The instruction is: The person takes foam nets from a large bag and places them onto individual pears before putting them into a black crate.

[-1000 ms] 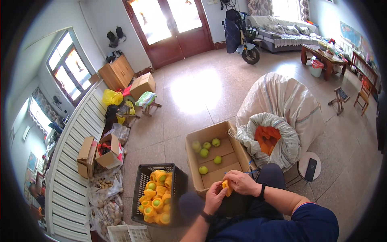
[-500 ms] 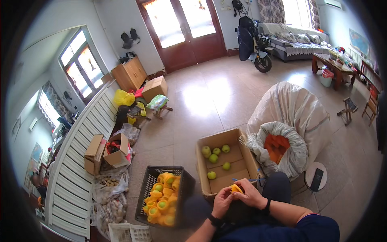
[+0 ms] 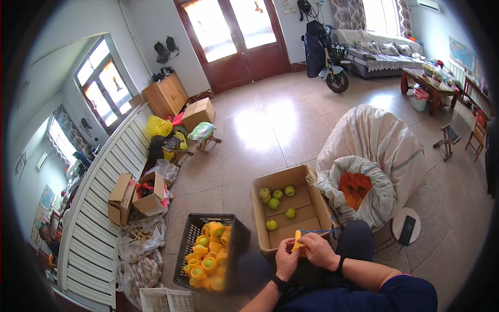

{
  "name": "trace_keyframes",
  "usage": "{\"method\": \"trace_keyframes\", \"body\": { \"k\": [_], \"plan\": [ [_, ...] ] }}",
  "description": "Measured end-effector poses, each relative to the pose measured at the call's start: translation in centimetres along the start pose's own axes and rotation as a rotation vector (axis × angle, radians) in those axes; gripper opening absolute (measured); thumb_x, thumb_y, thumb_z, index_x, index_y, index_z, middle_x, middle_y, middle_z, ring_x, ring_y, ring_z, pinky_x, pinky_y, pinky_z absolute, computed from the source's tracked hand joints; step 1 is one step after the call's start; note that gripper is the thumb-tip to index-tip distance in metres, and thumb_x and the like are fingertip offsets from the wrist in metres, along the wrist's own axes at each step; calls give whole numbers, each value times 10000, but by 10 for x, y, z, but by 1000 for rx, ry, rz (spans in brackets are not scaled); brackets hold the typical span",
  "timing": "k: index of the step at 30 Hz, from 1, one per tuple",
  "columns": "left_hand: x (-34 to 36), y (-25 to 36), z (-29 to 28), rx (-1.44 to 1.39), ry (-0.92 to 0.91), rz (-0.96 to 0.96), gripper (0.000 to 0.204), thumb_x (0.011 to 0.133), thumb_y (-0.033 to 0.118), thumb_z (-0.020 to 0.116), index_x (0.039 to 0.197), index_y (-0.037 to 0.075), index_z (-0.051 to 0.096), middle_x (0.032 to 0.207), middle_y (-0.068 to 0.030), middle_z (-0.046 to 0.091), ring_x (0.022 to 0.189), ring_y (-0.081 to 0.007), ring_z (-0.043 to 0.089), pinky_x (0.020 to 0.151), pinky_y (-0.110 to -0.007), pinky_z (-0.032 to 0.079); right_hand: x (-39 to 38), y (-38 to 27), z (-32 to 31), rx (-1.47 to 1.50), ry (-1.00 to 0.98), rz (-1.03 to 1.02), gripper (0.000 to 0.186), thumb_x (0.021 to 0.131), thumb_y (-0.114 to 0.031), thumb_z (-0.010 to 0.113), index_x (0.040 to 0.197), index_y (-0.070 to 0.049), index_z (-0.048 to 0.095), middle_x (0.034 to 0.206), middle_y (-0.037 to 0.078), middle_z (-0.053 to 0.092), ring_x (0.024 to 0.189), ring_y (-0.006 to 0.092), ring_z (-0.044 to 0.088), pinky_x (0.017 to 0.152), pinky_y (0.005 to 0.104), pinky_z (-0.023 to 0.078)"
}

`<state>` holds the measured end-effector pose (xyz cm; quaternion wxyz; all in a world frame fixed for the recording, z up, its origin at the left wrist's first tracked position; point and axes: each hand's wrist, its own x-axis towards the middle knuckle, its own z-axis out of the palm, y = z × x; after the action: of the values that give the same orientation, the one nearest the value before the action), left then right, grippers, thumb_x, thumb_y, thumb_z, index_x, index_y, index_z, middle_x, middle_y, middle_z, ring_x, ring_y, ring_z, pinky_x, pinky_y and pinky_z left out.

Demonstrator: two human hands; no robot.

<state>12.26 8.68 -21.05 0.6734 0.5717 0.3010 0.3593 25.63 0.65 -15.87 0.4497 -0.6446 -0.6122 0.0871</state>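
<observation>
Pinched between both my hands is a small yellow foam net sleeve (image 3: 298, 241), which stands upright just over the near edge of an open cardboard box (image 3: 264, 232). My left hand (image 3: 286, 260) grips it from one side, fingers closed. On the other side my right hand (image 3: 318, 250) holds it with thumb and fingertips. Whether a fruit is inside the sleeve I cannot tell. Several bare green round fruits (image 3: 273, 203) lie in the box. To its left, a black plastic crate (image 3: 240, 235) is heaped with green fruits in yellow foam nets (image 3: 209, 262).
A white woven sack (image 3: 377, 171) with orange-red foam sleeves (image 3: 355, 190) in its mouth stands right of the box. A phone (image 3: 408, 231) lies on a round stool (image 3: 396, 222). White baskets (image 3: 166, 300), bagged produce (image 3: 141, 265) and cartons (image 3: 120, 200) line the left railing.
The yellow foam sleeve has turned from lying slanted to standing upright between my fingers. My hands have shifted slightly, and the view has moved a little.
</observation>
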Motion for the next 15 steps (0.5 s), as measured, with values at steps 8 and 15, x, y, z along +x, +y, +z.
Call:
{"method": "trace_keyframes", "body": {
  "k": [8,15],
  "plan": [
    [-2,-12,-7,-123,91,19,222,956,-27,589,1174,-5,623,1092,-83,675,941,-133,665,813,-270,572,3,1,-1,-184,36,19,350,747,-15,671,1095,-35,643,1075,160,632,982,365,638,853,432,538],
    [1,9,-2,-558,149,-323,171,980,-5,580,1144,1,629,1103,-125,680,982,-228,694,818,-373,630,-1,13,3,-49,41,152,347,753,10,626,1099,-17,640,1087,177,636,1025,392,630,904,430,522]
  ]
}}
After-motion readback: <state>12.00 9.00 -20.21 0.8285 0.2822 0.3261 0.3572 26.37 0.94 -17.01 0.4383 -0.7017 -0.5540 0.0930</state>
